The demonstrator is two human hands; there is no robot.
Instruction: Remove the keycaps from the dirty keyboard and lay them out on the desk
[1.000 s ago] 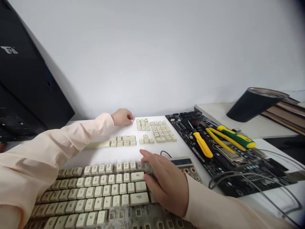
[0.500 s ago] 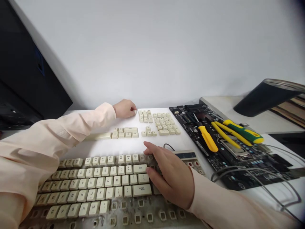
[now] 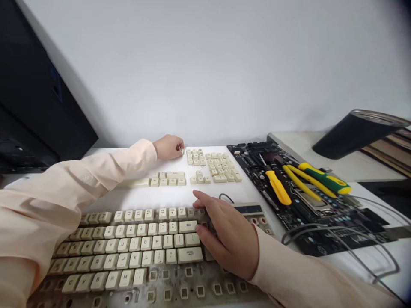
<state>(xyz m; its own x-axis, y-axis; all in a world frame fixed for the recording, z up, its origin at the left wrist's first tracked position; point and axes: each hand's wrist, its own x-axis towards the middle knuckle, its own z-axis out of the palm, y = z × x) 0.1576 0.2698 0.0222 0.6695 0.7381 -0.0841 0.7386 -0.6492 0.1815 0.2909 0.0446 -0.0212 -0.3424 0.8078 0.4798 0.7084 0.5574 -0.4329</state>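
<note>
1. Left hand (image 3: 168,146) is shut. I pinch a keycap (image 3: 182,151) with it, at the top middle of the frame.
2. Loose keycaps (image 3: 213,167) sit in rows just beside it.
3. Right hand (image 3: 228,241) lies open and spread on the keyboard (image 3: 128,252), low in the frame.

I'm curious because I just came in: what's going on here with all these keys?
A person is working with bare hands. The left hand is at a small keycap, next to rows of loose keycaps on the white table. The right hand rests on a grimy keyboard, whose bottom edge has lost its keycaps. Off to the right lies a motherboard with a yellow-handled screwdriver on it.
</note>
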